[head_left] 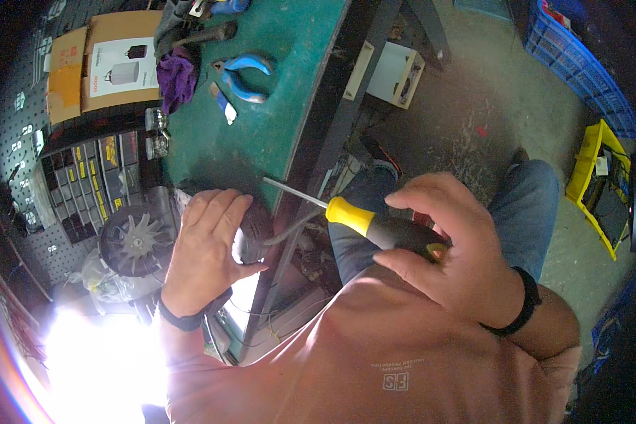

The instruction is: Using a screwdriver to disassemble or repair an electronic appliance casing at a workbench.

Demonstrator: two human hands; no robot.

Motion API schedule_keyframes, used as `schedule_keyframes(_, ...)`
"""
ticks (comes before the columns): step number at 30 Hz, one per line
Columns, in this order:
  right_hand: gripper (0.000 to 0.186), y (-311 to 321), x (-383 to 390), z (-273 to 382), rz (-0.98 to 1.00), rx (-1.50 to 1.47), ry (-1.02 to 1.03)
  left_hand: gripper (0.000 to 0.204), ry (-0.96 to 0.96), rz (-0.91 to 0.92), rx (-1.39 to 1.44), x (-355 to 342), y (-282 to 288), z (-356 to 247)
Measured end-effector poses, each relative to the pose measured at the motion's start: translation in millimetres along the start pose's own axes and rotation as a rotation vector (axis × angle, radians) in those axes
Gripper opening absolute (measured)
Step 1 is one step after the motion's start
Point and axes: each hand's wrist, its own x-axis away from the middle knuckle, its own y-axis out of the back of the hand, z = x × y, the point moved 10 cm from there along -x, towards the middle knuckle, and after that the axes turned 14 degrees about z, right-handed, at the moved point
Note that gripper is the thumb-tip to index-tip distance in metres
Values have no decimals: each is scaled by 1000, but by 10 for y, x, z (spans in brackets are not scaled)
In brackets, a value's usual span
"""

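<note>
A screwdriver with a yellow and black handle rests in my right hand, between thumb and curled fingers, in front of my chest. Its thin metal shank points left, toward the bench edge, and its tip touches nothing that I can make out. At the near edge of the bench, my left hand grips a dark corded housing with slots in its side. The fingers lie over its top and the thumb sticks out to the right. A grey cord leaves the housing on the right. Much of the housing is hidden under my hand.
Blue-handled pliers, a small blade and a purple cloth lie on the green workbench. Left are a cardboard box, parts drawers, a finned wheel and a glaring lamp. Blue and yellow crates stand right.
</note>
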Motion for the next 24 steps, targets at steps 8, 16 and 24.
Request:
schedule_keyframes(8, 38, -6, 3, -6, 141, 167, -62, 86, 36, -30, -21, 20, -14, 26)
schedule_keyframes(16, 34, -90, -10, -62, 177, -95, -100, 81, -66, -95, 60, 30, 13, 67)
schedule_keyframes(24, 31, 3, -31, 75, 161, 39, -48, 89, -21, -22, 80, 35, -24, 50)
